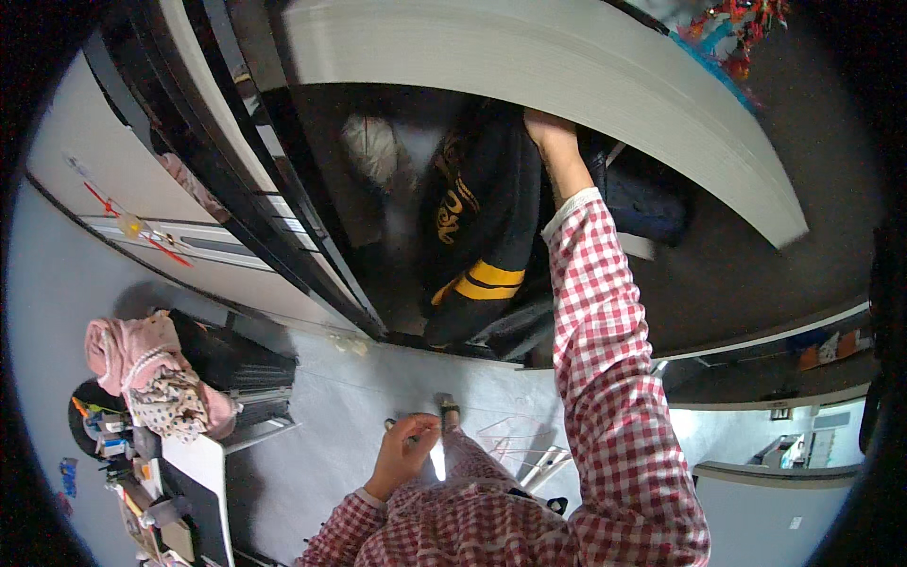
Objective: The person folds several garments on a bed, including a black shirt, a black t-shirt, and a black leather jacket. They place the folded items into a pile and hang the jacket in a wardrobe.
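Note:
My right hand (554, 135) reaches up into a wardrobe, at the top of a black jacket (489, 205) that hangs there with yellow sleeve stripes and gold lettering. Its fingers are hidden behind the pale wardrobe panel (453, 57), so its grip does not show. A light-coloured garment (370, 145) hangs to the left of the jacket, and dark clothing (645, 202) hangs to the right. Low in front of my body is my left hand (405, 450), its fingers bent and the thumb near the fingertips. Whether it holds anything cannot be made out.
At the left, pink and dotted clothes (159, 375) lie heaped on dark furniture beside a cluttered white-edged desk (202, 461). Wire hangers (514, 432) are on the floor by my legs. A sliding door frame (283, 205) borders the wardrobe. A low partition (772, 475) stands at the lower right.

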Demonstrator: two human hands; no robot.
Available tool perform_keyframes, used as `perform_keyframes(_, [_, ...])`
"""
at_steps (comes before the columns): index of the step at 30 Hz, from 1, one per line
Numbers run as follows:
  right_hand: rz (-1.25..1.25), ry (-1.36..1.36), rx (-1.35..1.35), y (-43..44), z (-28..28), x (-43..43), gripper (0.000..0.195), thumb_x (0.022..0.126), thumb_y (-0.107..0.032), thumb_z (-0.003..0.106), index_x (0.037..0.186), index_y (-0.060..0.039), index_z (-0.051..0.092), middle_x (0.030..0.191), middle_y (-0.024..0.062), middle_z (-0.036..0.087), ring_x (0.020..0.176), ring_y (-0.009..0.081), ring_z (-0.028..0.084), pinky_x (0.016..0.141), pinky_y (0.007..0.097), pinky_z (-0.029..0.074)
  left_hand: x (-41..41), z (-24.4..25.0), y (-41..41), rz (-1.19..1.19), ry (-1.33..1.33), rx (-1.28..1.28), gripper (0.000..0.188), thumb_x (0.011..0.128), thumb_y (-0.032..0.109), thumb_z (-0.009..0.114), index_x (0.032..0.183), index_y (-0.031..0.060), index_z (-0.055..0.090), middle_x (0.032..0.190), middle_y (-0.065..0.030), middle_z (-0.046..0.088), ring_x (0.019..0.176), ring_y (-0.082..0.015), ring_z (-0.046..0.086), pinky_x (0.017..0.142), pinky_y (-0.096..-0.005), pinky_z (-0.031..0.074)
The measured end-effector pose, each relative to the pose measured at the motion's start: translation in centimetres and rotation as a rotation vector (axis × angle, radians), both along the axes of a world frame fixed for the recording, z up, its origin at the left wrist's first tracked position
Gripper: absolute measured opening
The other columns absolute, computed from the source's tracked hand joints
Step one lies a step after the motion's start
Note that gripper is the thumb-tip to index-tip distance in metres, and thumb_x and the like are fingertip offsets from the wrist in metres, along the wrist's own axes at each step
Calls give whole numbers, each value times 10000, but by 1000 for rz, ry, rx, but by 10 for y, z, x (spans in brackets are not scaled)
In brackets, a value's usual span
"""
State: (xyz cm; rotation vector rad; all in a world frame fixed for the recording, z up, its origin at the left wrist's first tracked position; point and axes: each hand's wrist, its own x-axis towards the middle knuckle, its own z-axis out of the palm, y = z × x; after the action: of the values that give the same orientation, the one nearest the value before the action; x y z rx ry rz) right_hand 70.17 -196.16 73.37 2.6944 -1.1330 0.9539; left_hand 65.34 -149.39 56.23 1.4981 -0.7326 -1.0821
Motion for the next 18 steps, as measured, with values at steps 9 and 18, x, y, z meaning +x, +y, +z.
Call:
perform_keyframes(9, [-60,-577,237,41,-41,-55,691,885,-435,603,1142,195,486,946,154,620,878,145,544,809,256,425,-20,-136,9,149,135,100,178,892,33,590,1068,19,608,987,-58,629,906,-141,606,792,-288,490])
perform_keyframes(18, [173,-539,569,54,-10,-45,304,909,-320,609,856,-22,632,774,-25,605,685,55,503,619,199,393,-100,-347,104,-113,-432,814,552,783,421,653,1173,48,537,1107,-212,552,1012,-382,520,885,-518,397])
